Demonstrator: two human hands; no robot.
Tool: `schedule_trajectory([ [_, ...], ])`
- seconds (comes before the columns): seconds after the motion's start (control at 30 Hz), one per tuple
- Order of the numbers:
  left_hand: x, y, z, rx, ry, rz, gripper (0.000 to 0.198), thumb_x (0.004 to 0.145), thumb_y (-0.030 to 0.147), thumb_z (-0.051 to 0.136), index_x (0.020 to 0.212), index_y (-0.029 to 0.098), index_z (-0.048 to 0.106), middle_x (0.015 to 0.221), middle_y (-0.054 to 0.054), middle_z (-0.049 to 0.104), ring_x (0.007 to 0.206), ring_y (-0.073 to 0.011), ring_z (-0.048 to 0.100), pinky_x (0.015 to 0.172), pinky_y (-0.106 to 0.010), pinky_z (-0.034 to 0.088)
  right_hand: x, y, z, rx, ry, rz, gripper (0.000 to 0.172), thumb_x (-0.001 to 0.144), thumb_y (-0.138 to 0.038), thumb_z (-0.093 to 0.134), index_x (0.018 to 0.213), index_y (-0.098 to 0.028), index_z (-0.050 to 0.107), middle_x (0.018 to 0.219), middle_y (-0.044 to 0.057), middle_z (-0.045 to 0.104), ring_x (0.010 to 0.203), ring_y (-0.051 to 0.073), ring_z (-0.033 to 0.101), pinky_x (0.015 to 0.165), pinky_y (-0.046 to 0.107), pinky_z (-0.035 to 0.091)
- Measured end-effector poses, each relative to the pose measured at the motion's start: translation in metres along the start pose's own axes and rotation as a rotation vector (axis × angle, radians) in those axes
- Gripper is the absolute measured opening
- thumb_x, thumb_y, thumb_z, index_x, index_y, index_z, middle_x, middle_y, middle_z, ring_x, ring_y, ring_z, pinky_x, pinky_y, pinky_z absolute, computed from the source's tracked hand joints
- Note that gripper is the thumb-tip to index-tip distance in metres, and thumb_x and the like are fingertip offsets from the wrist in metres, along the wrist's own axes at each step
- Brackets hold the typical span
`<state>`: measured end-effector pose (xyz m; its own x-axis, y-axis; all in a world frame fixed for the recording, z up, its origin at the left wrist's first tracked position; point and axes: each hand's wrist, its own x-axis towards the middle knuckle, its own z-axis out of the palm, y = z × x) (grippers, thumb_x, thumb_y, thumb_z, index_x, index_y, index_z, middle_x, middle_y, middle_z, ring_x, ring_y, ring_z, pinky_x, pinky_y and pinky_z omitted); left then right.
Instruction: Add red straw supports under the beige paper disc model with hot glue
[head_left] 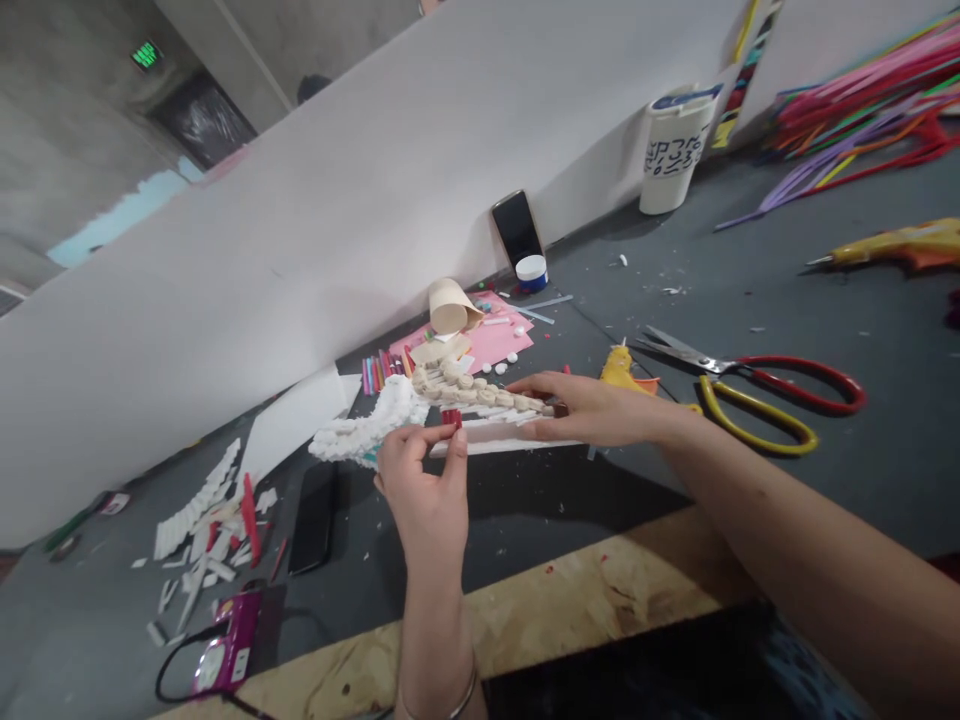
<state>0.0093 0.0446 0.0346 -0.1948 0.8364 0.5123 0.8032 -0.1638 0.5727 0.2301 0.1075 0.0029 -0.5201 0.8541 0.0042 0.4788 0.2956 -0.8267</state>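
Note:
A handmade model with a fluffy white part and a beige row of overlapping pieces lies on the dark table. Below the beige row runs a flat white strip. My left hand pinches a small red piece between thumb and forefinger, at the model's middle. My right hand grips the model's right end, thumb below and fingers above. Part of that end is hidden by the fingers. Just beyond my right hand lies a yellow glue gun, partly covered by the wrist.
Scissors lie open at the right, near another yellow glue gun. White and red scraps, a black phone and a purple device with a cable are at the left. Behind stand a cup and a propped phone.

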Motion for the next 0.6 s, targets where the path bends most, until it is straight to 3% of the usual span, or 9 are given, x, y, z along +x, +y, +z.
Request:
schedule_trajectory([
  [0.33, -0.0042, 0.0005, 0.0044, 0.072, 0.001, -0.034, 0.012, 0.082, 0.036, 0.071, 0.079, 0.025, 0.074, 0.096, -0.005, 0.058, 0.104, -0.0275, 0.054, 0.099, -0.043, 0.035, -0.0021, -0.0026, -0.0002, 0.005, -0.021, 0.037, 0.071, 0.086, -0.061, 0.057, 0.145, -0.023, 0.047, 0.143, 0.01, 0.057, 0.12, 0.03, 0.062, 0.092, 0.041, 0.055],
  [0.6, -0.0065, 0.0014, 0.0046, 0.143, -0.017, -0.056, 0.008, 0.081, 0.031, 0.072, 0.079, 0.025, 0.075, 0.099, -0.005, 0.059, 0.104, -0.0285, 0.055, 0.095, -0.045, 0.033, -0.0016, 0.001, 0.0032, 0.022, -0.017, 0.037, 0.072, 0.085, -0.061, 0.058, 0.145, -0.023, 0.048, 0.142, 0.011, 0.057, 0.108, 0.029, 0.066, 0.088, 0.042, 0.056],
])
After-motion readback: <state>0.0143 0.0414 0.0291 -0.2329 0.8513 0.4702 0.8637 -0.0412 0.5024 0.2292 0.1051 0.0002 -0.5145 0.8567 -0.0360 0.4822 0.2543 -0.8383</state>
